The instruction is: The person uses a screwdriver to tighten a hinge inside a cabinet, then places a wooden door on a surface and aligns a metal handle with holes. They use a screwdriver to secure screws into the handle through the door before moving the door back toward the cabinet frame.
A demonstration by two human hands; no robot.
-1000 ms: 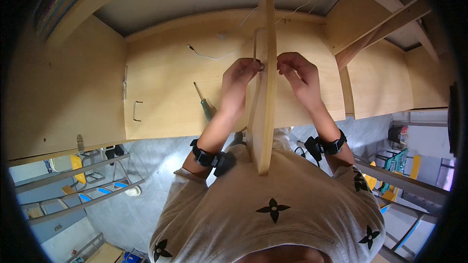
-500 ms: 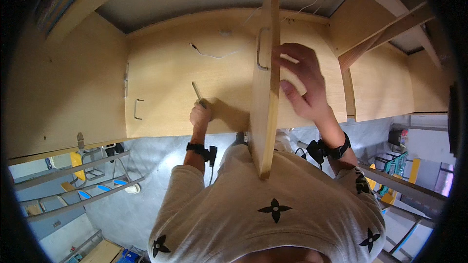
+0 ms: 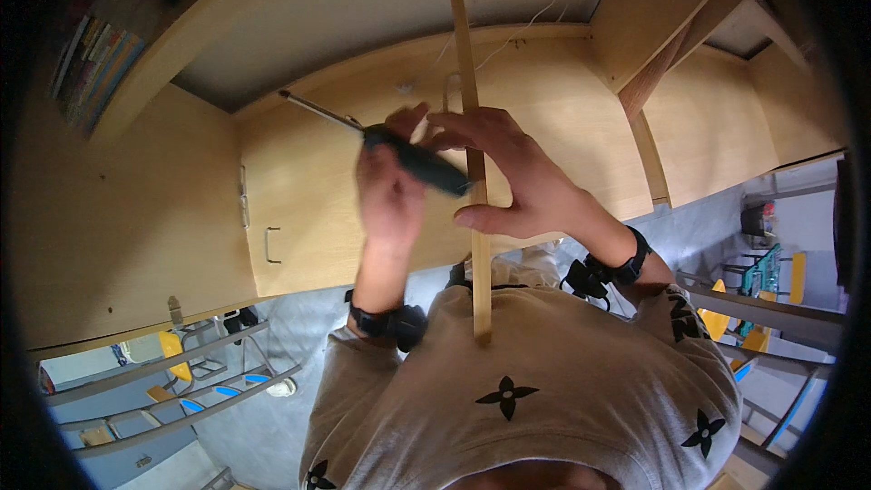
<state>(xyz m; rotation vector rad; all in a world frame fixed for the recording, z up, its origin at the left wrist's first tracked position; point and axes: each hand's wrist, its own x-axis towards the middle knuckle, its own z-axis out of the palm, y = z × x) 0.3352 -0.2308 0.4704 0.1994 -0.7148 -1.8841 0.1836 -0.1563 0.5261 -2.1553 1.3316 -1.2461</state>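
My left hand [image 3: 388, 209] is raised above the wooden surface and closed on a screwdriver [image 3: 419, 163] with a dark handle. The screwdriver's metal shaft points to the far left; hand and tool are slightly blurred. My right hand [image 3: 531, 177] reaches across the edge of an upright wooden door panel [image 3: 481, 286], fingers and thumb spread apart, fingertips close to the left hand. Whether the right hand touches the panel I cannot tell. The panel is seen almost edge-on, its near end by my shirt. A metal pull handle [image 3: 451, 89] shows faintly on its left side.
Beneath my hands lies a pale wooden surface [image 3: 313, 209] with a metal pull [image 3: 272, 245] and a hinge [image 3: 243, 198] at its left. Books [image 3: 95, 68] stand on the far left shelf. Wooden partitions [image 3: 649, 82] rise at the right. A ladder [image 3: 181, 413] is low on the left.
My left hand has lifted the screwdriver off the surface, moving up and right beside the panel. My right hand has shifted left across the panel's edge. The panel now appears more edge-on.
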